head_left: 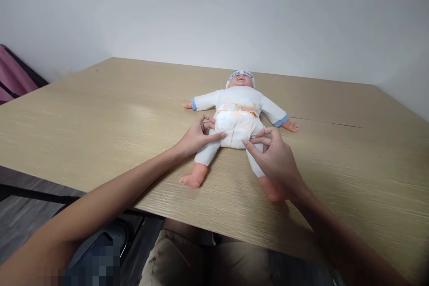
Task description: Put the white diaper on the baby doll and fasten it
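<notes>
A baby doll [239,98] in a white suit with blue cuffs and a white headband lies on its back on a light wooden table [100,116], arms spread, feet towards me. It wears a white diaper [236,127]. My left hand [197,136] pinches the diaper's left edge at the doll's hip, thumb stretched along the leg opening. My right hand [273,156] pinches the diaper's right edge at the other hip and covers the doll's right-side leg.
The table fills most of the view and meets a plain white wall at the back. A pink and black object [13,78] stands at the far left beyond the table. My knees and a dark chair show below the table's front edge.
</notes>
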The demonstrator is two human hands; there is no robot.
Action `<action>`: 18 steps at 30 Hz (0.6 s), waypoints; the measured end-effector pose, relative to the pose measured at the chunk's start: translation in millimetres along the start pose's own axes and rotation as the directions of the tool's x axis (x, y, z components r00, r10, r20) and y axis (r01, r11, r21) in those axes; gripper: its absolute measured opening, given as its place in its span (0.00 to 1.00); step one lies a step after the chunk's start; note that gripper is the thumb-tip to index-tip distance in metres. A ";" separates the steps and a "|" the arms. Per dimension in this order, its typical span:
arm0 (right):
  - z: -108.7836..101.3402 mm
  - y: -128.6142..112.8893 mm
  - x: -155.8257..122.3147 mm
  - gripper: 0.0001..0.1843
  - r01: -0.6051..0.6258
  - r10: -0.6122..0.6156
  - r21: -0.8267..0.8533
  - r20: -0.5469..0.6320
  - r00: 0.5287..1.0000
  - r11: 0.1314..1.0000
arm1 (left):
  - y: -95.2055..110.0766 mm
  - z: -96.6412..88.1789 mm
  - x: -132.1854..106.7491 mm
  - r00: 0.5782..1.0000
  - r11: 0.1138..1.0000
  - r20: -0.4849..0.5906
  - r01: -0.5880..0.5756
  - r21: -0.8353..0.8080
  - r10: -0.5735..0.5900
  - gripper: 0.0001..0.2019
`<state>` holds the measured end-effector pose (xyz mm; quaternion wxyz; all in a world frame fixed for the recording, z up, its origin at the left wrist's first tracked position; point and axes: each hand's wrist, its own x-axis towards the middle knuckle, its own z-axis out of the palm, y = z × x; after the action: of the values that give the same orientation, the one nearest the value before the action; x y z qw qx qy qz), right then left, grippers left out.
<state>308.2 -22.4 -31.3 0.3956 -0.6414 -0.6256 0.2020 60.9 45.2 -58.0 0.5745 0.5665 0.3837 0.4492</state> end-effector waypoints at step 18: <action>6.2 -4.6 -0.5 0.16 0.112 -0.113 0.009 0.116 0.987 0.994 | -0.9 -3.5 1.2 0.991 0.995 0.095 0.096 0.006 -0.096 0.22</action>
<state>300.5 -21.7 -31.7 0.3699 -0.5917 -0.6825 0.2171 57.9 47.5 -59.0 0.6126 0.5686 0.3830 0.3933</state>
